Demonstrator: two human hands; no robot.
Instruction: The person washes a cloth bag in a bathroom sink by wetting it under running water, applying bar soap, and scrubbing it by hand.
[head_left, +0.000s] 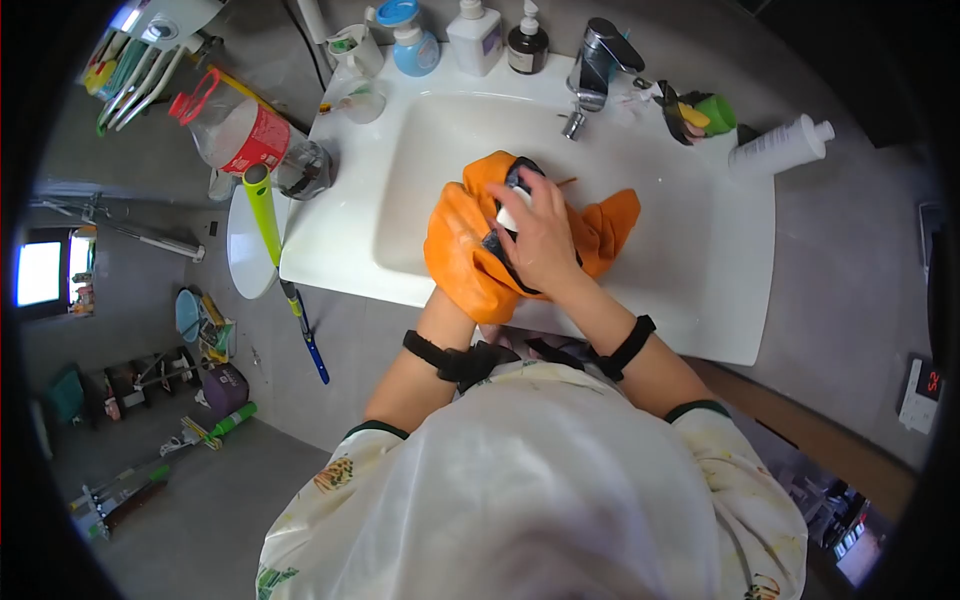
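Observation:
An orange cloth item with dark trim [465,240] is bunched over the front rim of the white washbasin [690,250], one end trailing into the bowl. My right hand [543,232] lies on top of it, with the fingers curled round a small white bar of soap [513,212] against the dark trim. From the front, my left forearm [447,318] reaches under the orange cloth. The cloth covers my left hand, so its fingers are hidden. Behind the basin stands a chrome faucet [597,65].
Along the back ledge are a blue-capped dispenser [412,45], a white pump bottle [474,40] and a dark pump bottle [528,45]. A white bottle [780,147] is at the right corner. On the left are a large plastic bottle [250,135] and a green-handled tool [262,215].

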